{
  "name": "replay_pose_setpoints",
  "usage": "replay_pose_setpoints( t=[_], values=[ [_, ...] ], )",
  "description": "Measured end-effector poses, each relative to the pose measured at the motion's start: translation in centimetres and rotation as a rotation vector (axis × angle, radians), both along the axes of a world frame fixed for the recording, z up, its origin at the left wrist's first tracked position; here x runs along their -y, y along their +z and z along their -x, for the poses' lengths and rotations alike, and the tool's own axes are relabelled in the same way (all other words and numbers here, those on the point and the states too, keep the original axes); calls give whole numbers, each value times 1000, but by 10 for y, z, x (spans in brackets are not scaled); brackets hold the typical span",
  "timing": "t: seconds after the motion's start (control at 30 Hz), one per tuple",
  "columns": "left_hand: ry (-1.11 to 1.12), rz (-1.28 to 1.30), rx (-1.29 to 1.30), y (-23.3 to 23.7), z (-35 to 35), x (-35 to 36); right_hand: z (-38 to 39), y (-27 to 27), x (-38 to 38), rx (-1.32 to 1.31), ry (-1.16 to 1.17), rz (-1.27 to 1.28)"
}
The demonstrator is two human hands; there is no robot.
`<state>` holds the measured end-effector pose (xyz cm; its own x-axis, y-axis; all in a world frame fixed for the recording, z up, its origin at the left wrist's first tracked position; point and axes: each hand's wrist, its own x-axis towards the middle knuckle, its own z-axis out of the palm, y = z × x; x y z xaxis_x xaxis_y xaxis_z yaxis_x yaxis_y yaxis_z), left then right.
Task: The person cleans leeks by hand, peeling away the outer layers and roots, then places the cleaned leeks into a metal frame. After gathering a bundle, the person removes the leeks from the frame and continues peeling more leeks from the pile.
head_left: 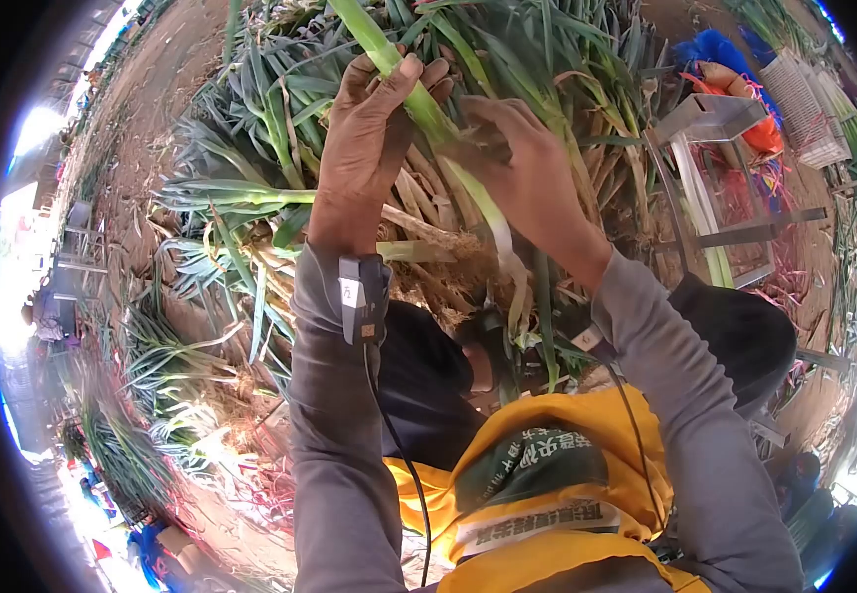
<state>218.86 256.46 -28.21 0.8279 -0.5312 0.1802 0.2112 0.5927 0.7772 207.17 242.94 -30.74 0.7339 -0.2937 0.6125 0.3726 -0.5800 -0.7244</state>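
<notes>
A long green onion (418, 104) runs slantwise from the top of the view down between both hands, its white lower end hanging above the lap. My left hand (374, 128) is closed around its green upper stalk, the thumb lying across it. Just to the right, my right hand (522, 168) is beside the stalk, its fingers curled and smeared by motion; whether they grip a leaf is not clear. Beneath both hands lies a big heap of green onions (290, 128) with dry leaves and brown roots.
A metal frame stand (715, 119) is at the right, with long stalks in it. Behind it are a blue and orange bundle (720, 64) and a white crate (804, 109). More onions (117, 445) lie at the lower left. A yellow apron (547, 474) covers the lap.
</notes>
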Motion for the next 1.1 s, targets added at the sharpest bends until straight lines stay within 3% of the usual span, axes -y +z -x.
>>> replay_pose_setpoints(
  t=[0.23,0.33,0.43,0.53,0.6,0.67,0.7,0.77,0.87,0.93,0.97,1.03,1.1],
  values=[
    [-97,-48,28,8,6,-2,-10,-3,7,4,55,38],
    [-138,-36,65,6,4,-4,-7,5,15,-70,81,10],
    [-107,-32,-7,5,5,-5,-2,14,19,-304,239,-188],
    [-29,59,13,7,-2,-4,7,3,24,-314,328,-21],
    [97,82,4,5,-9,-9,30,-13,31,-421,328,252],
    [110,51,43,-2,-18,-12,46,-50,51,-568,258,315],
    [107,9,74,-4,-19,-12,49,-63,53,-563,267,324],
    [171,-30,43,-1,-11,-4,52,-79,59,-409,51,228],
    [260,-178,77,2,0,4,29,-20,29,-214,84,54],
    [257,-173,36,1,0,10,11,13,11,-181,45,104],
    [270,-168,-10,0,0,12,0,10,6,-179,41,107],
    [282,-172,-9,2,5,15,-23,-5,-1,65,-37,339],
    [294,-151,38,-1,5,13,-25,-12,-9,55,-42,351]
  ],
)
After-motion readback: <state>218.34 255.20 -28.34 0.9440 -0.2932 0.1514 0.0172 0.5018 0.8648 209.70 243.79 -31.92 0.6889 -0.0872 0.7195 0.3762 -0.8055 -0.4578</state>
